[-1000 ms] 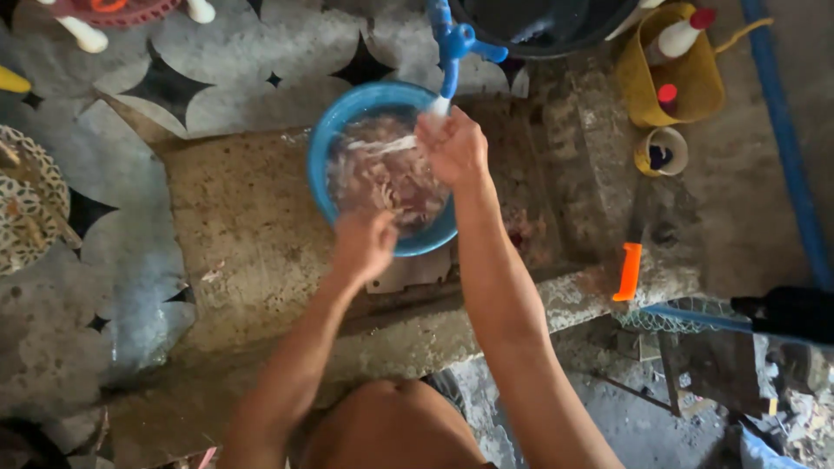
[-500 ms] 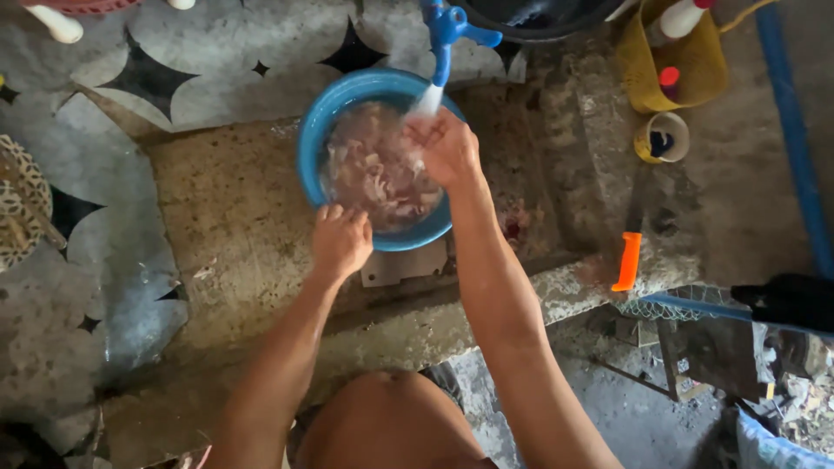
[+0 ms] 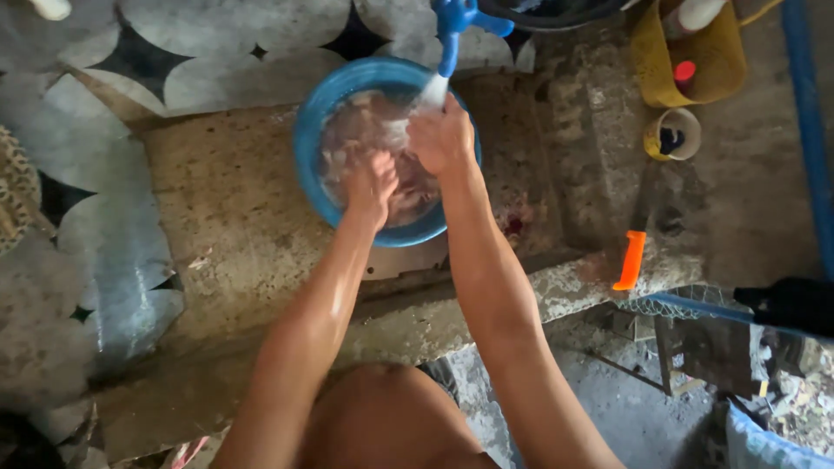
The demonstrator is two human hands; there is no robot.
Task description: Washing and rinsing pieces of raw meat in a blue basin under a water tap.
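On a rough concrete wash slab (image 3: 226, 217) edged by patterned tiles, fingers curled loosely into wet, pale meat pieces (image 3: 365, 139), the left hand (image 3: 372, 181) works inside a blue basin (image 3: 313, 174). The right hand (image 3: 443, 137), fingers bent under a blue tap (image 3: 453, 26), catches the stream. An orange-handled knife (image 3: 632, 252) lies nearby. Rinsing appears underway; turning the pieces would call for care.

Basin (image 3: 313, 165) sits on slab (image 3: 226, 226) under tap (image 3: 453, 26); knife (image 3: 632, 252) right.
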